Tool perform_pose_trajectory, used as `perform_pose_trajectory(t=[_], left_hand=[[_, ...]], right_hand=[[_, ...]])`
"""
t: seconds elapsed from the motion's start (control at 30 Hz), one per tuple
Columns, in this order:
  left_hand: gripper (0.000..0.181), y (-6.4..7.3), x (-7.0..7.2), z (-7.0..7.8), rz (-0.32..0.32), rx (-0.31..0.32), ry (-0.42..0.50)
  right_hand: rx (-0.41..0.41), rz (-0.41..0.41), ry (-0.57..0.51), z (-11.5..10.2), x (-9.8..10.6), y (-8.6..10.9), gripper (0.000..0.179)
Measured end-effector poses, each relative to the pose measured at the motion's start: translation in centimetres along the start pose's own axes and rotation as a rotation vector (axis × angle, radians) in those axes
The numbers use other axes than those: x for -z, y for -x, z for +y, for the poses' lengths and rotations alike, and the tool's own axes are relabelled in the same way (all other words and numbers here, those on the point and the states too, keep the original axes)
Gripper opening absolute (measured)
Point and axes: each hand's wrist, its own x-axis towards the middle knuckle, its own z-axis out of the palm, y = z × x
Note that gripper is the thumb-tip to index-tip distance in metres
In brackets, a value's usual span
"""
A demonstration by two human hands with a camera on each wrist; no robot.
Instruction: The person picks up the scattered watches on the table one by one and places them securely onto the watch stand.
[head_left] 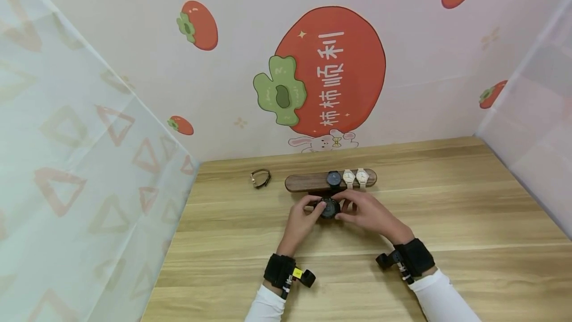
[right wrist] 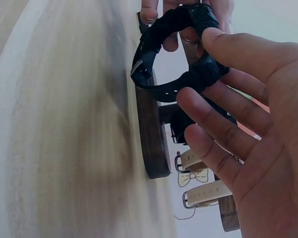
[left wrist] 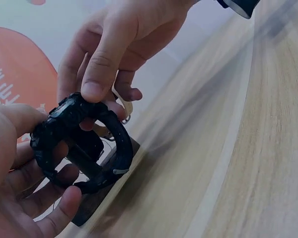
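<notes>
A black wristwatch with a chunky case is held up between both hands, in front of a dark wooden watch stand. In the left wrist view its buckled strap forms a closed loop standing over the stand's base. My left hand pinches one side of the case, thumb near the face. From the other side my right hand grips the case between thumb and fingers. The right wrist view shows the metal buckle on the far part of the loop.
On the stand's upper bar hang a dark watch and two cream-strapped watches, one beside the other. A slim dark-strapped watch lies on the wooden table to the left. A printed wall rises behind.
</notes>
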Motion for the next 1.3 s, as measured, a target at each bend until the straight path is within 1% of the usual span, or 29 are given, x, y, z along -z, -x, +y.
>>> perform_pose_trajectory(t=[0.2,0.33,0.47,0.6,0.77,1.0,1.2,1.3], left_hand=[[0.04,0.4,0.2,0.3,-0.052,0.006,0.011],[0.051,0.5,0.4,0.3,-0.089,0.002,0.002],[0.059,0.6,0.6,0.3,-0.114,-0.012,0.017],[0.059,0.5,0.7,0.2,-0.117,-0.014,0.024],[0.053,0.6,0.8,0.0,-0.11,-0.014,0.028],[0.051,0.7,0.9,-0.1,-0.101,-0.014,0.047],[0.051,0.6,1.0,-0.1,-0.097,-0.025,0.071],[0.05,0.7,1.1,0.0,-0.095,-0.034,0.091]], right_hand=[[0.023,0.036,-0.003,0.0,0.0,0.1,0.042],[0.017,0.048,0.003,0.1,0.1,0.2,0.04],[0.005,0.047,-0.005,0.1,0.3,0.2,0.039],[0.003,0.051,-0.014,0.1,0.3,0.1,0.038],[0.0,0.053,-0.026,0.1,0.3,0.1,0.039],[0.023,0.058,-0.055,0.4,0.3,0.3,0.037],[0.069,0.106,-0.06,0.7,0.2,0.4,0.034],[0.07,0.124,-0.063,0.6,0.1,0.4,0.033]])
